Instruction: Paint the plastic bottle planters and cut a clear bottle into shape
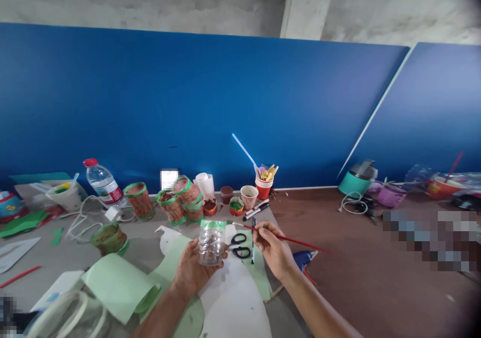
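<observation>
My left hand [193, 268] is wrapped round a clear plastic bottle piece [211, 247], cut short, with a green band along its top rim. Between the fingers of my right hand [273, 247] is a thin red paintbrush [300, 241]. Its bristle tip points left, close to the green rim; whether it touches I cannot tell. Behind the bottle piece lie black-handled scissors [240, 251], partly hidden by it. Just beyond stand a small pot of green paint [236, 206] and a pot of brown paint [210, 207].
Several brown containers with green rims [140, 201] stand at the back left, near a water bottle [103, 183]. A cup of wooden sticks [264, 187] is by the blue partition [203, 102]. Green paper [118, 285] lies front left; a blue glue gun [301, 260] is right of my right hand.
</observation>
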`<act>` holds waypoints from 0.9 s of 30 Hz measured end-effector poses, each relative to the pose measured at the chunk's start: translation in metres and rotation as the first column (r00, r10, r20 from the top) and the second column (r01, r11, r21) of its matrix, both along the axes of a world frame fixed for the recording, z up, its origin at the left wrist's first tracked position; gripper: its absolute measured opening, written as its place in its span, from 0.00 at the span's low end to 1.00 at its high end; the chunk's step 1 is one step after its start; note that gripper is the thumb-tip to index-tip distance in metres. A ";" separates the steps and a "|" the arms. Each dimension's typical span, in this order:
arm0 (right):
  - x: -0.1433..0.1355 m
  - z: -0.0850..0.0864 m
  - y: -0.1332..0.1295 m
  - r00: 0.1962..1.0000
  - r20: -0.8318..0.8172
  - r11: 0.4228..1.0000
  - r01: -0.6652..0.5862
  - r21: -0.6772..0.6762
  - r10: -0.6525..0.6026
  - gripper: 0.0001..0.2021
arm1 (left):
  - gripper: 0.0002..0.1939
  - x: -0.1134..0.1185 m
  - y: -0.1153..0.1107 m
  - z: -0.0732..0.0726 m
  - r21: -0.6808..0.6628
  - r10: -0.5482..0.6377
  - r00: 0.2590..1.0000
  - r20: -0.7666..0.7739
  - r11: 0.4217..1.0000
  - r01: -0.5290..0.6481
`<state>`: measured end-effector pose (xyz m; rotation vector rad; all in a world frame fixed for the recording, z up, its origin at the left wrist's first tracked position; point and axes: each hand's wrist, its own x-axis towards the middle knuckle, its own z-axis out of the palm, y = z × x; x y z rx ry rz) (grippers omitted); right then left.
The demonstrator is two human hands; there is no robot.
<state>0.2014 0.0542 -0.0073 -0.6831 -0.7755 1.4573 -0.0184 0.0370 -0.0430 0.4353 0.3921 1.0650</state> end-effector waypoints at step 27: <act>-0.004 -0.002 -0.007 0.994 -0.073 0.996 -0.084 -0.023 0.082 0.10 | 0.19 0.005 -0.003 0.008 -0.079 0.052 0.998 -0.026 0.995 -0.054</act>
